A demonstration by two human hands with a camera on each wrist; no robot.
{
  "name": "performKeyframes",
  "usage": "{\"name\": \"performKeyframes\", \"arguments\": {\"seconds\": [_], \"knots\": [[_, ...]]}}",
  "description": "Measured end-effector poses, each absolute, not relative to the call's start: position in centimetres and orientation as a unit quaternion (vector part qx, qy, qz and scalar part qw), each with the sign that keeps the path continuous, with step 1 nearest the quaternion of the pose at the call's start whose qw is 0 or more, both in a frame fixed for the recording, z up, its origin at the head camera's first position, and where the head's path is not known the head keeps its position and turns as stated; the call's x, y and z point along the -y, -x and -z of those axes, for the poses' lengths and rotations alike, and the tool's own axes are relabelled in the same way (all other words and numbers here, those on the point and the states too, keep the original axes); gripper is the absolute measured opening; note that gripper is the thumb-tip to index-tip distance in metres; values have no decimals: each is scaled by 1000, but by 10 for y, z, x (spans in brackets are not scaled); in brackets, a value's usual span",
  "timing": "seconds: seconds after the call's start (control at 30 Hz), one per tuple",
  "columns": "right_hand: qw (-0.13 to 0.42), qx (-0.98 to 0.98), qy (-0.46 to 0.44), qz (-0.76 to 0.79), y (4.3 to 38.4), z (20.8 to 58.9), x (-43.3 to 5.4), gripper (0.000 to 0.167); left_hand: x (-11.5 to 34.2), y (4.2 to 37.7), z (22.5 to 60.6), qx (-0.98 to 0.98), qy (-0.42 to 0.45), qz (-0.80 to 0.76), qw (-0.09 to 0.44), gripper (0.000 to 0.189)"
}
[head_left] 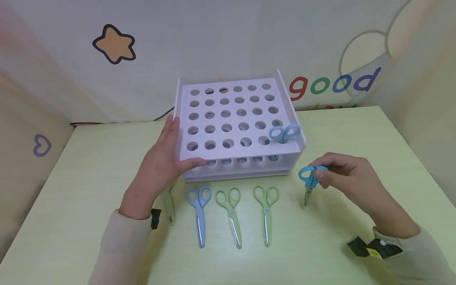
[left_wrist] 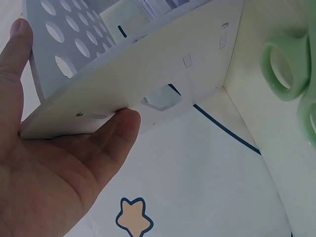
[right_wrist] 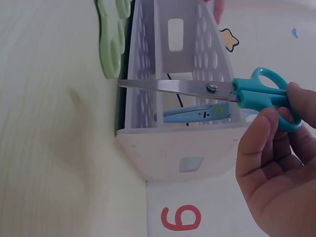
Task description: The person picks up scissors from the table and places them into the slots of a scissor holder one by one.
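Observation:
My left hand (head_left: 156,170) holds the front left corner of a white scissors rack (head_left: 217,152), thumb across its front edge and fingers along its outer side panel. My right hand (head_left: 350,180) pinches teal scissors (head_left: 310,183) by the handles, just right of the rack. Their metal blades (right_wrist: 173,88) are closed and point down toward the table. Light blue scissors (head_left: 279,136) stand in a hole at the rack's front right corner; their blue blade cover (right_wrist: 197,113) shows inside the rack in the right wrist view.
In front of the rack lie blue scissors (head_left: 200,209) and two green pairs (head_left: 232,213), handles toward the rack. Another green pair (head_left: 170,206) is partly hidden by the left wrist. A dark cable (head_left: 164,114) runs behind, along the wall.

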State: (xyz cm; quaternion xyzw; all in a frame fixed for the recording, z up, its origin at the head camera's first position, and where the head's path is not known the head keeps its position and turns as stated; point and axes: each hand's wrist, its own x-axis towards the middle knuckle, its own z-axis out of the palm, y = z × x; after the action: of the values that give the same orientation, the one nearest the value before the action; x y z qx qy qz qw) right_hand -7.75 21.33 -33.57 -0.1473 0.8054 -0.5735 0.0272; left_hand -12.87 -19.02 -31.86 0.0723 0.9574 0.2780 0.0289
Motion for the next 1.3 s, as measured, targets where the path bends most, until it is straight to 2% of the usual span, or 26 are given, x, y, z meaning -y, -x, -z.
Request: {"name": "performKeyframes", "arguments": {"seconds": [0.73,0.87,1.3], "knots": [[-31,-666,234,708,89,311,-190,16,190,129,320,-957,-79,-279,22,125],[-45,-667,219,711,91,302,-182,14,189,129,320,-957,-79,-278,22,126],[-46,-617,241,748,101,284,-156,21,189,128,319,-958,-83,-275,19,125]]}}
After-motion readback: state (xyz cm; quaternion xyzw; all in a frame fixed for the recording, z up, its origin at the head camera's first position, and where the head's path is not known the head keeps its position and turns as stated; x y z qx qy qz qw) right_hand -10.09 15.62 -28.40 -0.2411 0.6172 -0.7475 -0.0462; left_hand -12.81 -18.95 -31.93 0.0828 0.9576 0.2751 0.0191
